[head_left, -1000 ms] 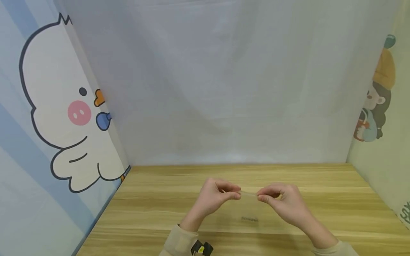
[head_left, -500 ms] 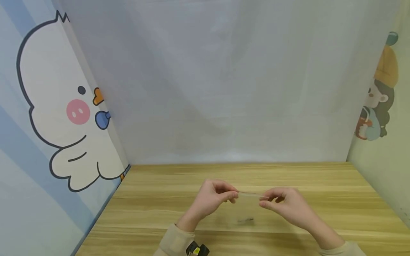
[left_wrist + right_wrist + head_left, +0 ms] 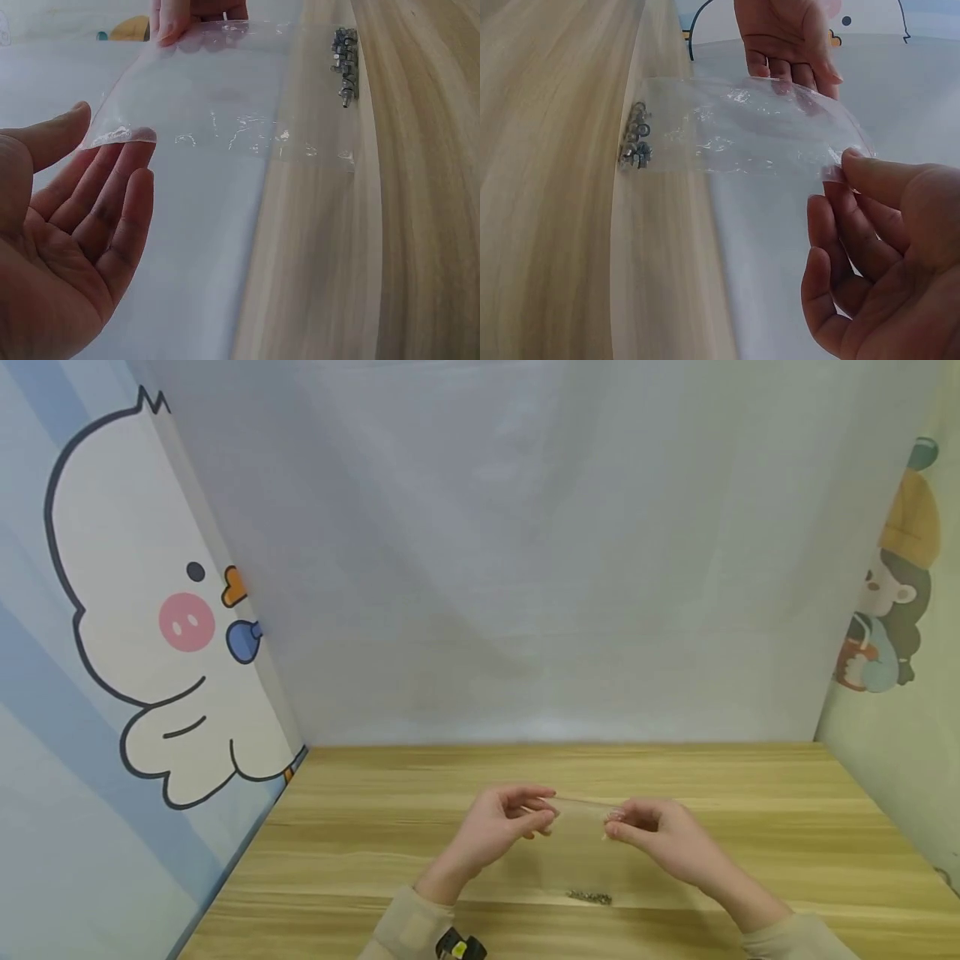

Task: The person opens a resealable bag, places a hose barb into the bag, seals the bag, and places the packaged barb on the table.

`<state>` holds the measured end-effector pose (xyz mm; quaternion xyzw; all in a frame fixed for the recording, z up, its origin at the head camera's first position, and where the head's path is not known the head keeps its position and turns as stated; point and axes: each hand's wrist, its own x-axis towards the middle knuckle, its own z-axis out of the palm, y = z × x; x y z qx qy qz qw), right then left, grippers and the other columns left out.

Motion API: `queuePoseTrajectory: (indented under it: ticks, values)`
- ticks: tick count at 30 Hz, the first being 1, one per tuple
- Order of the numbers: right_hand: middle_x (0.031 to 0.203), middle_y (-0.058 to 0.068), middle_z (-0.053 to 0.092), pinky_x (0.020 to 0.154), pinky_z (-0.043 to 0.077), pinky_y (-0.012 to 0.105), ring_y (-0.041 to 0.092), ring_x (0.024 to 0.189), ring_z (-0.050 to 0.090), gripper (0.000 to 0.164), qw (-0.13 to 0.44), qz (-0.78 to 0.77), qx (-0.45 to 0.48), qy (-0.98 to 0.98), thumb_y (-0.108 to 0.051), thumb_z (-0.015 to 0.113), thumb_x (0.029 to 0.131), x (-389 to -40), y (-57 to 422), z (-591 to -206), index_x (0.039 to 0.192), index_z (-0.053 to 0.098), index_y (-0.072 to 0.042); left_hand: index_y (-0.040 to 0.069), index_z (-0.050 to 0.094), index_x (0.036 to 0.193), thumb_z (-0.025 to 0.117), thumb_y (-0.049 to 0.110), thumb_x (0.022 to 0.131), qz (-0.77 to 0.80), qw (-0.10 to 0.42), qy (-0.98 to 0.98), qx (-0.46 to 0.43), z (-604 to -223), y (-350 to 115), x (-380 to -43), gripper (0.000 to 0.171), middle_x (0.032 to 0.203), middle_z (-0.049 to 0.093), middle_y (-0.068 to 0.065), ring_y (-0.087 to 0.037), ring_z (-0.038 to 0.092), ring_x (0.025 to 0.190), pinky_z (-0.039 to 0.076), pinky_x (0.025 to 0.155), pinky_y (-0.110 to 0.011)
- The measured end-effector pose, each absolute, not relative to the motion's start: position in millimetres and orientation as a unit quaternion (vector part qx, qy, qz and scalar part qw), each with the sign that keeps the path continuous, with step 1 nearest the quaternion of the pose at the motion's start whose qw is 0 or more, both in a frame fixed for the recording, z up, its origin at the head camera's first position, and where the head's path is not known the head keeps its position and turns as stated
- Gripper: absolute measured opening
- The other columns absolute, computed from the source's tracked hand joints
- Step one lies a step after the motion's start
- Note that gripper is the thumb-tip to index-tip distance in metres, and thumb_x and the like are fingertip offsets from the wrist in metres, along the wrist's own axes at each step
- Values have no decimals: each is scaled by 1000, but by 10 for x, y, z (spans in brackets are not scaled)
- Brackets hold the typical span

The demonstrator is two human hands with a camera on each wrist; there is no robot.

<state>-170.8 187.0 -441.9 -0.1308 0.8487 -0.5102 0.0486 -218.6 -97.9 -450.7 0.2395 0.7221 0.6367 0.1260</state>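
Observation:
A clear plastic bag (image 3: 581,843) hangs between my two hands, close over the wooden table (image 3: 360,860). Small metal parts (image 3: 636,136), some ring-shaped like nuts, are gathered along its bottom. At one upper corner my left hand (image 3: 498,822) holds the bag, thumb near the edge and fingers behind the film (image 3: 225,90). My right hand (image 3: 667,839) pinches the opposite upper corner between thumb and fingertips, its other fingers loosely curled. In the head view the metal parts show as a short row below the hands.
A pale grey sheet (image 3: 540,568) stands along the table's back edge. Printed side panels flank it: a cartoon bird (image 3: 142,610) at left and a cartoon figure (image 3: 892,610) at right. A dark wrist strap (image 3: 459,945) shows at the left sleeve.
The hands have spread slightly apart, stretching the bag's upper edge wider. My right fingers have shifted on their corner. The metal parts appear lower and more distinct.

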Motion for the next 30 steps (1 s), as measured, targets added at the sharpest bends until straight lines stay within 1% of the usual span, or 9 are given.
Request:
queuePoseTrajectory:
  ticks: [3,7,10,12,17,19,22,25,30]
  values:
    - [108,4,78,86,58,33,22,102,72,30,35,-507,-114,854,-33,74,103,-1795,1856,-4470,116,77,-6,2,69,136,75,12,102,637,145,725,218,-4556,-952,-2199,37,113,77,-10,-22,76,93,62,79,-34]
    - [114,4,77,86,58,33,18,102,71,31,29,-491,-111,864,-33,75,102,-1877,1825,-4569,121,77,-8,-2,68,132,76,7,99,641,167,725,189,-4632,-914,-2211,35,110,78,-13,-27,77,92,63,79,-39]
    - [113,5,77,87,59,35,20,101,72,36,41,-471,-130,872,-29,77,101,-1884,1803,-4643,128,73,-5,-4,68,129,76,5,98,639,174,728,176,-4685,-901,-2216,33,105,78,-15,-30,77,87,64,76,-41]
    - [107,5,76,84,59,36,21,98,71,41,53,-464,-142,873,-25,79,99,-1874,1791,-4679,130,70,-1,-5,67,130,76,4,98,634,180,733,169,-4711,-903,-2222,34,102,78,-16,-30,77,85,64,76,-41]
    - [96,6,72,69,57,31,23,84,67,50,86,-495,-156,851,-9,78,94,-1851,1772,-4756,136,61,12,-9,59,139,76,-2,96,618,193,747,150,-4748,-917,-2219,47,102,77,-16,-28,75,82,64,74,-42]
    - [93,7,70,66,56,30,24,80,66,52,95,-507,-157,842,-5,77,93,-1840,1769,-4787,137,57,15,-10,56,141,76,-5,94,615,197,750,144,-4765,-909,-2219,51,102,76,-16,-27,74,80,64,72,-41]
    - [91,7,69,64,56,29,24,79,65,55,98,-507,-152,843,-4,78,91,-1828,1761,-4832,138,56,16,-12,53,144,74,-10,93,612,198,753,138,-4785,-891,-2226,55,101,75,-15,-24,73,77,64,70,-37]
    - [91,6,70,65,56,29,24,80,65,60,94,-492,-147,853,-6,81,90,-1829,1754,-4879,139,55,16,-13,54,143,73,-14,91,612,193,756,132,-4800,-874,-2236,55,98,73,-15,-23,72,75,64,69,-35]
    - [92,6,70,68,56,30,22,81,66,72,87,-481,-140,861,-8,83,88,-1842,1757,-4911,144,47,20,-10,58,139,74,-16,89,609,176,763,125,-4801,-866,-2240,53,96,70,-14,-23,72,77,64,71,-36]
